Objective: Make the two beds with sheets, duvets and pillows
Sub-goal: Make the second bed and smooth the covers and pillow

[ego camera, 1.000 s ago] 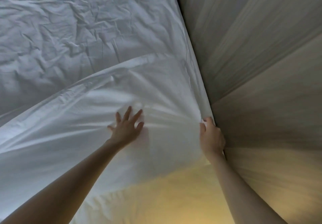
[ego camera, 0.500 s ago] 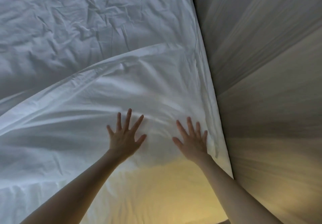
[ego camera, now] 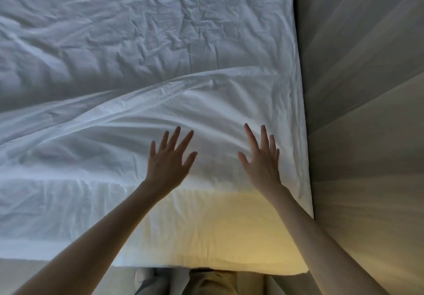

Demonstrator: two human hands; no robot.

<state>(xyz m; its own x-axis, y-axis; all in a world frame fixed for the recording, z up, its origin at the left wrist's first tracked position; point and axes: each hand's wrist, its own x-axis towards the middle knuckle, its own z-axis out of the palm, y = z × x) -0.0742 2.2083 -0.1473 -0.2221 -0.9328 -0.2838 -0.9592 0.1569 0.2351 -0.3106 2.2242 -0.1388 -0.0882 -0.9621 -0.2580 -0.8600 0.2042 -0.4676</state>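
Pressing flat on white sheet, left hand fingers spread, right hand likewise

The white sheet runs out past the left edge and the crumpled layer beyond it past the top (duvet or second sheet, it cannot be told). Both forearms are cut off by the bottom edge, as are the person's legs and a shoe, dim and blurred. Whether the left hand and right hand press the sheet or hover just above it is unclear; the wall is smeared into streaks.
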